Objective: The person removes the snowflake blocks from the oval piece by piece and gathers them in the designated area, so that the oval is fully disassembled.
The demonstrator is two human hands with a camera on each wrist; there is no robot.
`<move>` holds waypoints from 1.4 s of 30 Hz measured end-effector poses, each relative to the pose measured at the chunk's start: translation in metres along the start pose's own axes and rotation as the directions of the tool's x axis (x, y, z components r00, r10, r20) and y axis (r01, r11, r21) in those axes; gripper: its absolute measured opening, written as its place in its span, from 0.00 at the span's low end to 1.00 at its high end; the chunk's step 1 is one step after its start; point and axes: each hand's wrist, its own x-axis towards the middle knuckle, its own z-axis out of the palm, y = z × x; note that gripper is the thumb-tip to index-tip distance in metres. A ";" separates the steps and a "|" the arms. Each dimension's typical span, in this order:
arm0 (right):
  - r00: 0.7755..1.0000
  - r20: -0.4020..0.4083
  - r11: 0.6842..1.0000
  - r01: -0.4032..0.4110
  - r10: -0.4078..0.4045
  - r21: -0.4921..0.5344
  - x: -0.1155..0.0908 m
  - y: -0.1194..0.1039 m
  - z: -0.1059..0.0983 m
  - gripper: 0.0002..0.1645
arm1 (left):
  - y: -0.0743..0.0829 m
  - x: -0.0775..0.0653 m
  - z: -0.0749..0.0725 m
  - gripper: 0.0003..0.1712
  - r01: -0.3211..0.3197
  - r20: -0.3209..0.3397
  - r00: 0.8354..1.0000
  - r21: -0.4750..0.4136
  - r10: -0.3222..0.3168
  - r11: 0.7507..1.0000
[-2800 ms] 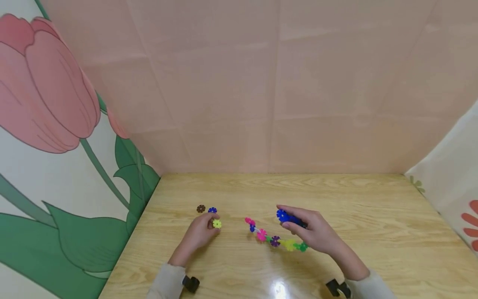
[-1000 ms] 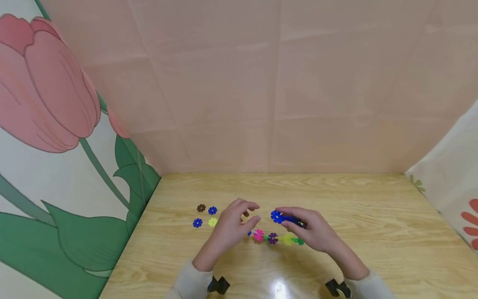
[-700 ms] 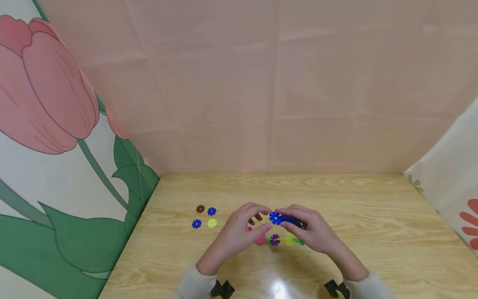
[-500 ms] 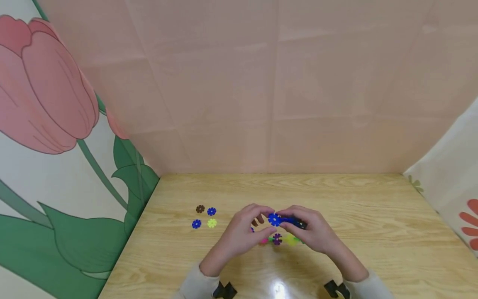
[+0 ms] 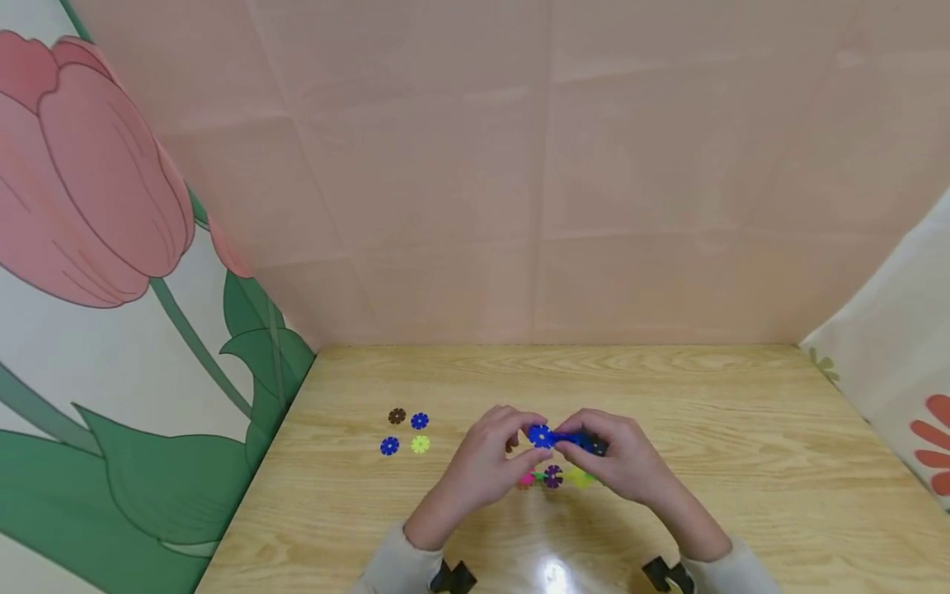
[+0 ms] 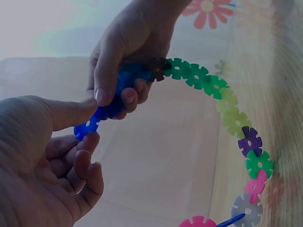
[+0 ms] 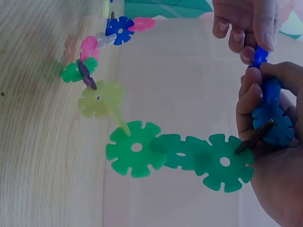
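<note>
At the far left, a tulip print (image 5: 119, 181) borders the surface (image 5: 742, 412). Next, four loose discs lie flat, well apart from the work: a brown disc (image 5: 397, 416) and a blue disc (image 5: 420, 421) in the back row, a second blue disc (image 5: 389, 445) and a yellow disc (image 5: 420, 444) in the front row. They do not overlap, presumably so that each can be picked up singly. My left grip (image 5: 486, 462) is clamped, thumb against fingers, on the blue end disc (image 5: 540, 436); an edge hold probably keeps its slots reachable. From there the chain (image 6: 229, 100) enters my right grip (image 5: 627, 458), which is wrapped round the adjoining blue section (image 7: 270, 92), apparently to brace it. Beyond a brown link (image 7: 255, 136), the green, yellow, purple and pink remainder curves back leftward beneath both grips; whether it bears on the surface, I cannot tell. A flowered cloth (image 5: 891, 330) closes the right side.
</note>
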 end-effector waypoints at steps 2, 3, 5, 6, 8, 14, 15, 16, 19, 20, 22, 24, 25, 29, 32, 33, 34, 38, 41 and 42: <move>1.000 0.002 1.000 0.001 -0.001 0.000 0.000 0.000 0.000 0.14 | 0.000 0.000 0.000 0.21 0.001 -0.002 1.000 0.004 -0.001 1.000; 1.000 0.000 1.000 0.003 -0.003 0.000 0.000 0.000 0.001 0.14 | 0.000 0.001 0.000 0.21 0.000 -0.005 1.000 0.007 0.000 1.000; 1.000 -0.004 1.000 -0.001 0.001 -0.009 0.000 0.001 0.001 0.14 | 0.001 0.001 0.000 0.20 0.008 -0.010 1.000 0.010 -0.008 1.000; 1.000 -0.007 1.000 -0.003 0.003 -0.013 0.000 0.001 0.001 0.14 | 0.001 0.001 -0.001 0.20 0.013 -0.013 1.000 0.012 -0.013 1.000; 1.000 -0.013 1.000 -0.007 0.007 -0.017 0.000 0.001 0.000 0.14 | 0.002 0.000 -0.002 0.20 0.025 -0.018 1.000 0.012 -0.025 1.000; 0.999 -0.036 1.000 0.000 0.000 -0.019 -0.001 0.003 -0.001 0.15 | -0.006 -0.003 -0.008 0.21 0.053 -0.030 0.998 0.007 -0.052 0.999; 0.999 -0.041 1.000 0.004 -0.005 -0.019 -0.001 0.004 -0.001 0.15 | -0.008 -0.003 -0.009 0.22 0.054 -0.034 0.998 0.011 -0.053 0.998; 0.999 -0.045 1.000 0.008 -0.009 -0.017 -0.001 0.005 -0.001 0.15 | -0.010 -0.004 -0.010 0.22 0.056 -0.037 0.998 0.013 -0.055 0.998; 0.999 -0.045 1.000 0.016 -0.017 -0.013 -0.001 0.006 -0.001 0.13 | -0.017 -0.007 -0.015 0.23 0.068 -0.046 0.997 0.013 -0.067 0.998; 0.999 -0.042 1.000 0.017 -0.018 -0.016 -0.001 0.006 -0.002 0.13 | -0.020 -0.009 -0.016 0.23 0.075 -0.048 0.996 0.007 -0.075 0.997; 0.999 -0.031 1.000 0.009 -0.010 -0.029 -0.001 0.006 -0.002 0.12 | -0.025 -0.011 -0.019 0.24 0.087 -0.048 0.995 -0.002 -0.087 0.996; 1.000 -0.014 0.999 0.004 -0.005 -0.054 -0.001 0.006 -0.002 0.13 | -0.031 -0.013 -0.021 0.24 0.099 -0.048 0.994 -0.005 -0.099 0.995; 1.000 -0.003 0.998 0.002 -0.003 -0.066 -0.001 0.006 -0.002 0.14 | -0.035 -0.014 -0.023 0.24 0.103 -0.048 0.993 -0.006 -0.104 0.995; 0.999 0.049 0.995 0.003 0.002 -0.097 -0.002 0.005 -0.004 0.21 | -0.054 -0.019 -0.027 0.23 0.125 -0.067 0.990 -0.011 -0.125 0.992; 0.997 0.073 0.995 -0.001 0.008 -0.102 -0.003 0.006 -0.005 0.22 | -0.068 -0.022 -0.031 0.22 0.142 -0.103 0.984 -0.022 -0.144 0.990; 0.997 0.073 0.994 -0.001 0.009 -0.107 -0.003 0.006 -0.005 0.22 | -0.072 -0.023 -0.033 0.21 0.148 -0.116 0.982 -0.027 -0.150 0.989; 0.997 0.071 0.994 0.000 0.008 -0.111 -0.003 0.007 -0.005 0.21 | -0.076 -0.024 -0.035 0.21 0.155 -0.127 0.979 -0.029 -0.158 0.987; 0.999 0.046 0.992 0.015 -0.010 -0.123 -0.004 0.009 -0.006 0.19 | -0.091 -0.028 -0.043 0.20 0.176 -0.165 0.970 -0.034 -0.179 0.984; 0.999 0.023 0.992 0.029 -0.026 -0.120 -0.004 0.011 -0.006 0.20 | -0.102 -0.031 -0.048 0.20 0.198 -0.181 0.962 -0.043 -0.202 0.979; 0.999 0.017 0.993 0.029 -0.028 -0.117 -0.004 0.012 -0.006 0.20 | -0.107 -0.033 -0.049 0.20 0.207 -0.186 0.960 -0.043 -0.211 0.977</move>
